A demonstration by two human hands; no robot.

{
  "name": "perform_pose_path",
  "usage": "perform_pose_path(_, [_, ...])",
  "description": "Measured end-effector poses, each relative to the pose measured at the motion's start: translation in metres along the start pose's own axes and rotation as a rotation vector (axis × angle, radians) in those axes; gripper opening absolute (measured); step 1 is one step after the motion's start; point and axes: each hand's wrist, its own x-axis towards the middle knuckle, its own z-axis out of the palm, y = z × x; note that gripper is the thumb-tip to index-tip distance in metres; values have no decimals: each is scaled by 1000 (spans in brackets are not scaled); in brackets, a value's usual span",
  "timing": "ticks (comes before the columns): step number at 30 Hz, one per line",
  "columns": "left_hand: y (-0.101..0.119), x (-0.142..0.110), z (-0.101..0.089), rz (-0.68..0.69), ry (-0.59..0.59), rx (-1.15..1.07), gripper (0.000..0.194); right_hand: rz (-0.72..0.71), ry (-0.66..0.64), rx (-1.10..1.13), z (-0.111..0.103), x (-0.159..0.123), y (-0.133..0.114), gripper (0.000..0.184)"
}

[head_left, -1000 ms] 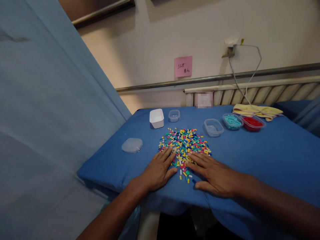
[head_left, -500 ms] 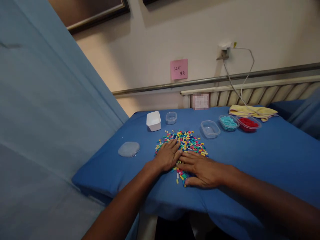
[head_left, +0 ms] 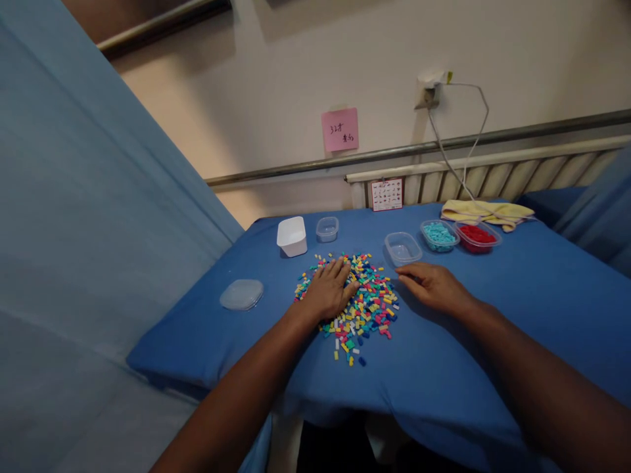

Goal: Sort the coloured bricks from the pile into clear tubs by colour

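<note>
A heap of small coloured beads (head_left: pixel 367 305) lies on the blue cloth of the table (head_left: pixel 493 315). My left hand (head_left: pixel 329 289) rests flat on the heap's left side, fingers stretched out. To the right of the heap, my right hand (head_left: pixel 431 284) lies on the cloth with fingers extended toward an empty clear tub (head_left: pixel 403 247) and holds nothing.
At the back stand a white tub (head_left: pixel 292 235), a small clear tub (head_left: pixel 327 228), a tub of turquoise beads (head_left: pixel 438 235) and a tub of red beads (head_left: pixel 476 236). A clear lid (head_left: pixel 241 294) lies left. A yellow cloth (head_left: pixel 486 211) and cable lie behind. A blue curtain (head_left: pixel 89 230) hangs left.
My right hand has left the near side of the heap and moved right and away toward the empty clear tub. My left hand slid further onto the beads, spreading them.
</note>
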Motion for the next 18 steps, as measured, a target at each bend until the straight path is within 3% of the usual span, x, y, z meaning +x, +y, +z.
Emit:
perform_pose_path(5, [2, -7, 1, 10, 13, -7, 85, -188, -236, -14, 4, -1, -18, 34])
perform_pose_path(14, [57, -32, 17, 103, 5, -73, 80, -219, -262, -34, 4, -5, -20, 36])
perform_pose_path(18, [48, -38, 16, 93, -13, -61, 76, -261, -319, 9, 5, -8, -30, 36])
